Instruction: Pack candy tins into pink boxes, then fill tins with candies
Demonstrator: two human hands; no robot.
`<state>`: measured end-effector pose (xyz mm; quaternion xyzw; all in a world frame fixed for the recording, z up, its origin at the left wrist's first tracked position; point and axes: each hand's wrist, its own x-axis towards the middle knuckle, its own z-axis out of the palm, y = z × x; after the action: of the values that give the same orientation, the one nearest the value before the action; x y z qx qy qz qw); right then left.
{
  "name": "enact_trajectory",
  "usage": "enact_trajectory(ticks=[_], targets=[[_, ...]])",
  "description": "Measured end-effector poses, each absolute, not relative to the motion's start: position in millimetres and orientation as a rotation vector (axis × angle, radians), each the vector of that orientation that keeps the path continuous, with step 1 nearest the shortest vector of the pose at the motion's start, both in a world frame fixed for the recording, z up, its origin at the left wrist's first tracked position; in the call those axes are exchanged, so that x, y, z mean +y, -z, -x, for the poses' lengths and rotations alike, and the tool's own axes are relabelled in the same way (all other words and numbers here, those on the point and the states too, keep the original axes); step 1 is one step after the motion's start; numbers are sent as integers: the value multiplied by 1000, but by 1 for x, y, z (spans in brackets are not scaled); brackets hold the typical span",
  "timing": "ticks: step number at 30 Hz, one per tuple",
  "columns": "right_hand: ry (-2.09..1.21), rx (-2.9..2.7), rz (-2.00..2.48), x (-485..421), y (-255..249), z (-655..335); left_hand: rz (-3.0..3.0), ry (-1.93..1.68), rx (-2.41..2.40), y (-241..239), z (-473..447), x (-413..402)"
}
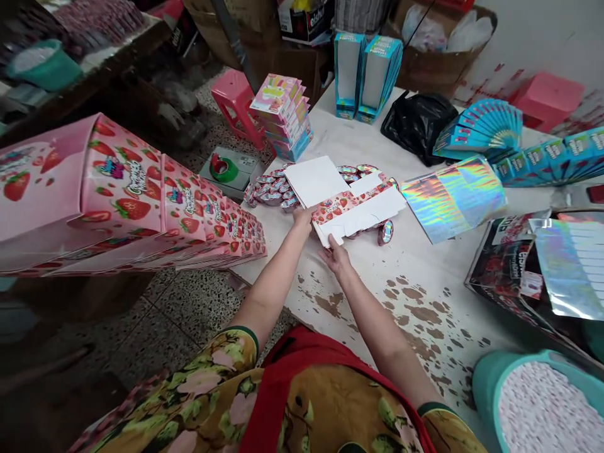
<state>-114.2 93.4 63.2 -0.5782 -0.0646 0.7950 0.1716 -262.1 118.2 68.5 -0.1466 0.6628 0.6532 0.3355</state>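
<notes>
A flat strawberry-print carton (pixel 349 207) is being held at the near edge of the counter (pixel 425 296), white inside facing up. The left hand (pixel 302 218) is clamped on its left edge, fingers closed around the card. The right hand (pixel 336 257) is set under the front corner, fingers pinched narrow on it. The carton is partly lying over a heap of small foil-topped cups (pixel 274 189), with one more cup (pixel 385 231) seen just beside its right corner. Further right, a holographic sheet (pixel 453 196) is laid on the counter, near the carton but apart from it. A row of folded pink strawberry boxes (pixel 141 201) is stacked off to the left, over the floor.
</notes>
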Motion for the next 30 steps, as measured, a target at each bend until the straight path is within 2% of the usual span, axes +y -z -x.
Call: enact_trajectory(ticks=[6, 11, 16, 21, 25, 27, 30], targets=[[-2077, -341, 1223, 87, -89, 77, 99, -1848, 1493, -108, 225, 88], [-2095, -539, 1353, 43, -91, -42, 54, -1631, 1202, -132, 152, -9], [-2154, -639, 1564, -17, -89, -180, 548, -1585, 1072, -102, 104, -115], [-2205, -588, 1846, -52, -77, -243, 741, -1078, 1260, -59, 77, -180], [-2095, -577, 2031, -40, -57, -258, 253, -375, 1343, -57, 87, -208], [-1885, -725, 2138, -27, -52, -265, -118, -124, 1326, -65, 98, -204], [-1361, -1054, 2250, -18, -53, -272, -595, -114, 1410, -74, 94, -152]])
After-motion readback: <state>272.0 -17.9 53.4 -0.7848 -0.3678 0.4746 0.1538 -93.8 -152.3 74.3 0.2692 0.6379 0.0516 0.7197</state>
